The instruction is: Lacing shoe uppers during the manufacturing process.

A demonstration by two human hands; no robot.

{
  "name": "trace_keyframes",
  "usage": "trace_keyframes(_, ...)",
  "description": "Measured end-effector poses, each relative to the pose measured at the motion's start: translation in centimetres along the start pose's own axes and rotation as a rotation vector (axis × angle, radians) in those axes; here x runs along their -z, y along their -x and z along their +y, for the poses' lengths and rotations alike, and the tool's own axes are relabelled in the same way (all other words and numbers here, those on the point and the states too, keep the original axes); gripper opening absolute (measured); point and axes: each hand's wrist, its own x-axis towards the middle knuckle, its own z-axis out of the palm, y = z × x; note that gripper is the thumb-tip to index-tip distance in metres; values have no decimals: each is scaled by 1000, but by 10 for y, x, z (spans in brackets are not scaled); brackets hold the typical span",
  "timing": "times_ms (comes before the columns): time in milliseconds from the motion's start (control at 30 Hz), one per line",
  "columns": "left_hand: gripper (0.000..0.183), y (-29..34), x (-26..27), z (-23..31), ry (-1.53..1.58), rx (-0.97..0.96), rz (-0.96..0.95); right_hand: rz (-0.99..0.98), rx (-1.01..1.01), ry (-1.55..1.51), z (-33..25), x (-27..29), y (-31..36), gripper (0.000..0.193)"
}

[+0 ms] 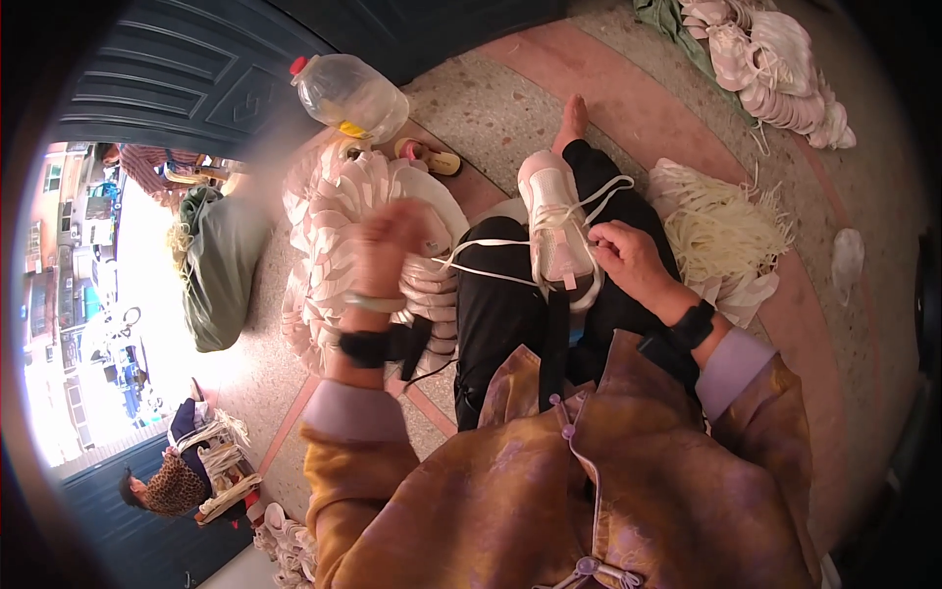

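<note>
Here the right hand (628, 257) steadies a pink shoe (555, 228) on the lap, piles close around.

A clear plastic jug (351, 96) with a red cap and a yellow label (353, 129) is being seen lying on the floor (491, 118) by the dark door (196, 88). No signs or screens are being shown.

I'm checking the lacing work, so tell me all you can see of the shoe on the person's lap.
The shoe is a pale pink-and-white sneaker upper of soft, fabric-like material, lying lengthwise on the black-trousered thigh, toe end away from the person. A white lace runs through its front, loose ends trailing left and right. The right hand steadies its side; the blurred left hand pulls lace outward.
</note>
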Motion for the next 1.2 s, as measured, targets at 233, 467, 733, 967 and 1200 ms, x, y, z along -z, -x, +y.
trace_keyframes(233,8,11,-102,-85,-689,-327,-175,77,95,366,16,-25,-10,28)
trace_keyframes(467,8,11,-117,-90,-1218,-574,-289,68,69,332,24,-38,-4,33)
trace_keyframes(733,10,9,-111,-93,-1141,-469,-271,94,45,216,40,-43,-3,27)
trace_keyframes(967,10,10,-117,-99,-1302,-496,-236,143,23,147,37,-44,-6,24)
trace_keyframes(1200,12,4,-108,-112,-1019,-332,-301,166,-3,104,42,-48,-6,26)
